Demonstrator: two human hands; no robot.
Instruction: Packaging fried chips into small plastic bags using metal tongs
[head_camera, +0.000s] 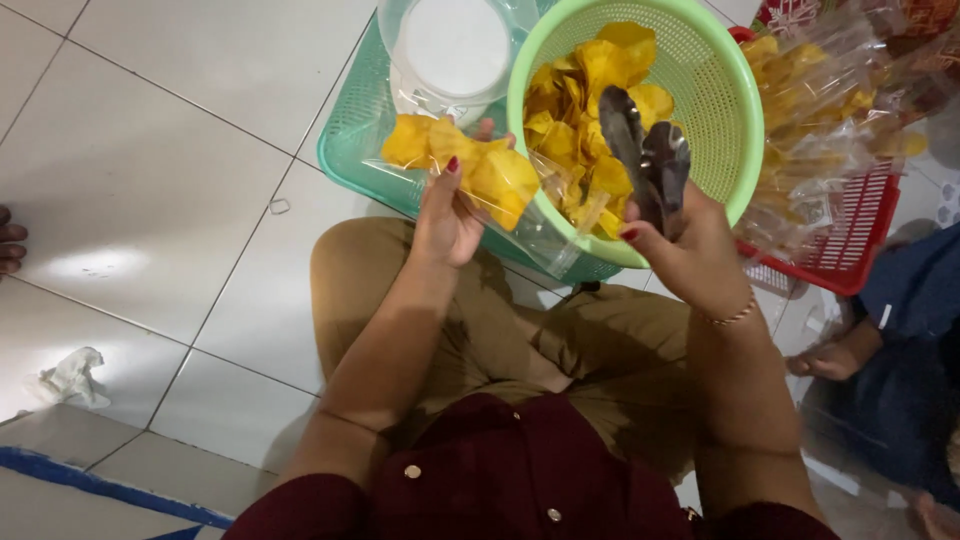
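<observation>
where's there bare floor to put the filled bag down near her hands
Bare white floor tiles lie left of the teal plastic basket, reaching to the crumpled white tissue. Ahead and right it is crowded: the green round colander of yellow chips, the red plastic basket piled with clear packed bags, and a seated person's foot.

A maroon shirt (520, 480) with pale buttons, khaki trousers (560, 340), red nail polish and a thin bracelet (735, 316) on the right wrist are worn.
</observation>
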